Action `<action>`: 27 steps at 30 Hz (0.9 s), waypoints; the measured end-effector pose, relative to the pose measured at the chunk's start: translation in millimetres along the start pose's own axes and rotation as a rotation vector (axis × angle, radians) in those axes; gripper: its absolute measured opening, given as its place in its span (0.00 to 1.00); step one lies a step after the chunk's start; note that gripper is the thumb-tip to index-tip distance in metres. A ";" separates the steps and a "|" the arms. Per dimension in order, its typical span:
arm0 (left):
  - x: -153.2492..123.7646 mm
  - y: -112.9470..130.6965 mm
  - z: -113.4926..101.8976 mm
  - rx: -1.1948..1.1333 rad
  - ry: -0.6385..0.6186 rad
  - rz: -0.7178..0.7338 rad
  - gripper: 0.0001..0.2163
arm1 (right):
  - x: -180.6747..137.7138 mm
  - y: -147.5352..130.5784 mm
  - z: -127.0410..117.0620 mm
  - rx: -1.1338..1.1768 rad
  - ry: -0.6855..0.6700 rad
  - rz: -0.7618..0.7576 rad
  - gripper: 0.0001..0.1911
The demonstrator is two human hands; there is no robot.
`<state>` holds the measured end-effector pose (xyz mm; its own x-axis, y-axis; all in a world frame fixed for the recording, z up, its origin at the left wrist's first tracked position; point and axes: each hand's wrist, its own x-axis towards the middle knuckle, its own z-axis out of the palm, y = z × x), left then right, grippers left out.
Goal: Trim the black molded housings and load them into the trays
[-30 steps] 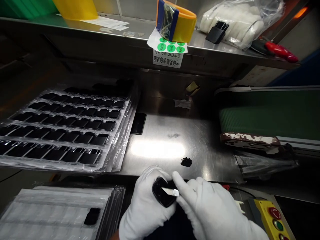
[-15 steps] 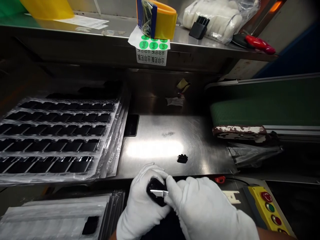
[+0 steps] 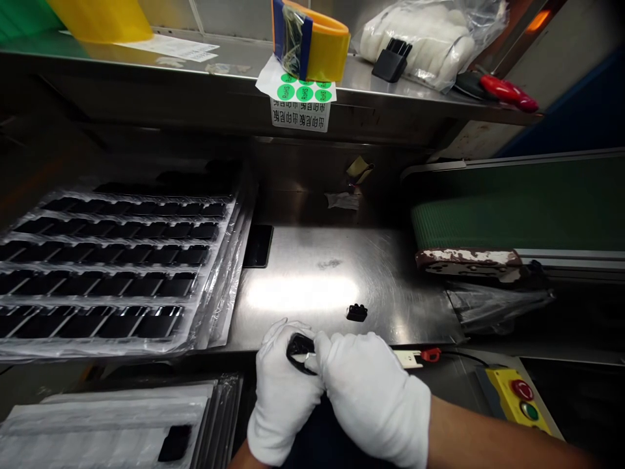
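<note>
My left hand (image 3: 286,391), in a white glove, is closed around a small black plastic part (image 3: 299,345) with a rounded, hollow-looking end. My right hand (image 3: 374,391), also gloved in white, grips a utility knife (image 3: 409,359). The pale end of its handle sticks out beyond the right hand. Its blade lies against the opening of the black part, and the fingertips partly cover it. Both hands meet just below the front edge of the steel table (image 3: 303,254). A small black block with knobs (image 3: 357,312) sits on the table just above the hands.
Trays of black parts (image 3: 117,283) are stacked at left, and more clear trays (image 3: 105,423) lie below. A phone-like black slab (image 3: 258,246) is beside them. At right are a green conveyor belt (image 3: 527,208) and a button box (image 3: 517,397). A shelf holds tape (image 3: 327,49) and bagged gloves (image 3: 430,39).
My right hand has moved left and up with the utility knife, and its forearm now shows. The black part has shifted slightly upward in my left hand, and the blade is more covered.
</note>
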<state>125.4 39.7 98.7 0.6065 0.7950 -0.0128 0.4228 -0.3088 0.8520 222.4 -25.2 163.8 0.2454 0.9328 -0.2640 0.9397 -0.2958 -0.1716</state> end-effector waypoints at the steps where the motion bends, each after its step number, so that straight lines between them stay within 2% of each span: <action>1: 0.2 -1.7 2.9 0.018 0.023 -0.002 0.06 | 1.9 0.1 0.8 0.007 -0.007 0.006 0.09; 4: 0.5 -4.9 9.0 0.024 0.090 -0.055 0.05 | 7.1 2.3 -1.1 0.007 -0.033 0.041 0.08; 6: 1.5 -6.9 10.4 -0.039 0.096 -0.133 0.06 | 9.8 10.0 -4.4 0.044 -0.071 -0.004 0.10; 9: 6.2 -16.1 9.3 -0.176 -0.017 -0.301 0.05 | 10.7 38.5 0.2 0.288 -0.188 -0.145 0.15; 10: 8.7 -22.1 8.5 -0.224 -0.076 -0.367 0.06 | 10.6 52.5 7.2 0.409 -0.226 -0.138 0.17; 12: 14.3 -38.8 7.5 -0.362 -0.208 -0.529 0.09 | 11.6 84.8 30.2 0.603 -0.235 0.005 0.20; 13: 16.9 -48.9 7.7 -0.441 -0.269 -0.613 0.11 | 13.6 101.7 44.8 0.632 -0.144 0.158 0.21; 15: 21.3 -70.2 10.5 -0.606 -0.384 -0.794 0.14 | 20.8 133.3 74.6 0.584 -0.030 0.343 0.23; 17: 25.1 -89.1 17.3 -0.748 -0.467 -0.974 0.17 | 29.4 156.4 98.0 0.537 0.046 0.423 0.24; 19: 29.6 -102.5 29.0 -0.847 -0.518 -1.118 0.18 | 34.9 167.0 112.1 0.532 0.114 0.423 0.26; 21: 35.4 -109.3 46.1 -0.902 -0.545 -1.222 0.19 | 35.7 165.6 120.6 0.568 0.165 0.375 0.31; 23: 41.9 -110.4 67.6 -0.917 -0.553 -1.296 0.21 | 33.6 157.1 130.7 0.633 0.178 0.322 0.35; 27: 53.4 -104.9 114.2 -0.884 -0.553 -1.386 0.22 | 32.4 146.6 167.1 0.774 0.186 0.296 0.34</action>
<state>190.4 55.0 -51.1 0.3619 -0.1159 -0.9250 0.4352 0.8985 0.0577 328.3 -72.8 -28.5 0.5546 0.7931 -0.2519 0.4188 -0.5276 -0.7391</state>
